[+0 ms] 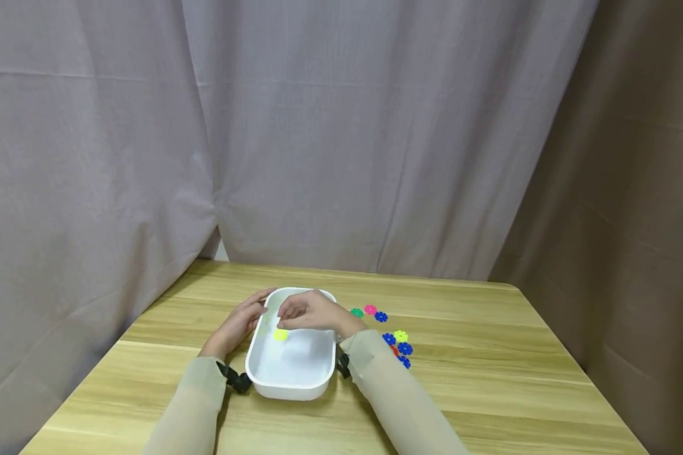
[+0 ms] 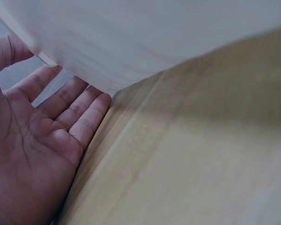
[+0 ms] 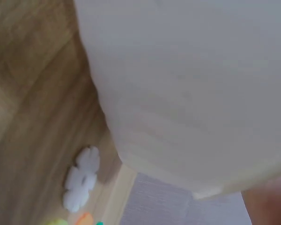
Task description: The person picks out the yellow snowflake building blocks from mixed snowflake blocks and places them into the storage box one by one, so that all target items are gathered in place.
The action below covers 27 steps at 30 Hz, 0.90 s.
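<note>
A white tray (image 1: 291, 393), deep and rectangular with rounded corners, stands on the table. My left hand (image 1: 240, 324) holds its left side near the far corner; in the left wrist view the fingers (image 2: 78, 116) reach the outer wall and the thumb goes behind the rim. Over the tray is my right hand (image 1: 313, 311), fingers bent toward the thumb. A yellow snowflake disc (image 1: 281, 335) shows just below the thumb. Whether the right fingertips pinch anything is unclear against the white tray. The right wrist view mostly shows the tray's outer wall (image 3: 187, 93), hiding those fingertips.
Right of the tray lie loose snowflake discs: green (image 1: 356, 313), pink (image 1: 370, 309), yellow (image 1: 401, 336), red (image 1: 394, 351) and several blue ones (image 1: 405, 348). White discs (image 3: 82, 179) lie beside the tray in the right wrist view. Grey curtains (image 1: 341, 139) hang behind the wooden table (image 1: 489, 379).
</note>
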Each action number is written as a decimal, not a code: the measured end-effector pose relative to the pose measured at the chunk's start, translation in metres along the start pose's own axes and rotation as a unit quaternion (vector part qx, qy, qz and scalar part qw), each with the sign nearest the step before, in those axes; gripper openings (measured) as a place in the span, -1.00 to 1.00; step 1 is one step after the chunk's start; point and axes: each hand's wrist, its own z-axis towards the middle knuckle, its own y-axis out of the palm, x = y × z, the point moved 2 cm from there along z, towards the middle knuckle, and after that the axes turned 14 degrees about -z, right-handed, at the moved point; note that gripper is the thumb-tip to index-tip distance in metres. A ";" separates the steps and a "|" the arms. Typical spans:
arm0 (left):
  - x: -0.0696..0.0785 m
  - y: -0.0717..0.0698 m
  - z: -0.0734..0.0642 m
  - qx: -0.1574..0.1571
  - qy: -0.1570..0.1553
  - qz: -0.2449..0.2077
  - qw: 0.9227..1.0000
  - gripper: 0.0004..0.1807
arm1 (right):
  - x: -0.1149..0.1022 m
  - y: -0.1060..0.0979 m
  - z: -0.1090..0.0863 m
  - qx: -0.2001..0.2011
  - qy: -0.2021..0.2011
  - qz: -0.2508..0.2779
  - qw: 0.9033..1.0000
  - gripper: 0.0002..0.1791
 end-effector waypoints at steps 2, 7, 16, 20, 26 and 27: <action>0.000 0.000 0.001 0.002 0.001 -0.003 1.000 -0.36 | -0.001 -0.002 -0.002 0.003 0.000 0.001 1.000 -0.79; -0.001 0.000 0.003 0.009 -0.001 0.003 1.000 -0.36 | 0.002 -0.007 -0.005 0.004 0.006 0.004 1.000 -0.78; -0.004 -0.002 0.003 0.024 0.000 0.009 1.000 -0.36 | 0.006 -0.015 -0.015 0.013 0.010 -0.005 1.000 -0.78; -0.004 -0.002 0.004 0.024 0.001 0.000 1.000 -0.37 | 0.008 -0.022 -0.022 0.025 0.011 -0.009 1.000 -0.82; -0.004 0.000 0.006 0.028 0.001 -0.001 1.000 -0.36 | 0.009 -0.032 -0.036 0.045 0.024 -0.001 0.999 -0.68; -0.003 0.000 0.006 0.030 0.002 -0.001 1.000 -0.36 | 0.009 -0.034 -0.038 0.050 0.030 -0.002 0.998 -0.67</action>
